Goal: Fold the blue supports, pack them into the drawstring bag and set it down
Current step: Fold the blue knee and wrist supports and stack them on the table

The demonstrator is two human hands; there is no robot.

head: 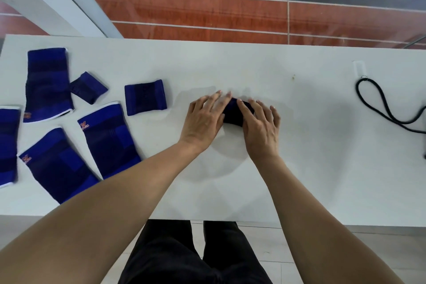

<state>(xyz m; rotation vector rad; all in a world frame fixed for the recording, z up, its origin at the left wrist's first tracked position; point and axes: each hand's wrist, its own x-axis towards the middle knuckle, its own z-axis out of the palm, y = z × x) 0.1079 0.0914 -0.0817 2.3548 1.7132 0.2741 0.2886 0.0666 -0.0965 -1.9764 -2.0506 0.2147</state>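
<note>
A person standing at a white table (299, 168) presses both hands onto a small dark blue support (234, 116) at the middle of the tabletop. The left hand (205, 120) lies flat over the support's left end, fingers straight and spread, pointing far and to the right. The right hand (260, 125) covers its right end, fingers likewise extended and laid across the fabric, the forefinger reaching over the top of the bundle. Neither hand is curled around the cloth; both bear down on it with open palms, and only a narrow dark strip shows between them.

Six more blue supports lie flat on the left part of the table, well apart from the hands. A short wristband-sized piece (145, 97) sits nearest them, with a smaller tilted one (88, 87) just to its left. Behind that, a long sleeve (48, 84) with a white edge lies at the far left. Two long sleeves with orange logos, one (110, 140) beside the other (57, 166), lie angled nearer the person, and a further piece (8, 145) is cut off by the left edge.

At the far right of the table a black cord (380, 108) loops toward the right edge; whether it belongs to the bag cannot be told. Dark trousers (196, 256) show below the near edge.
</note>
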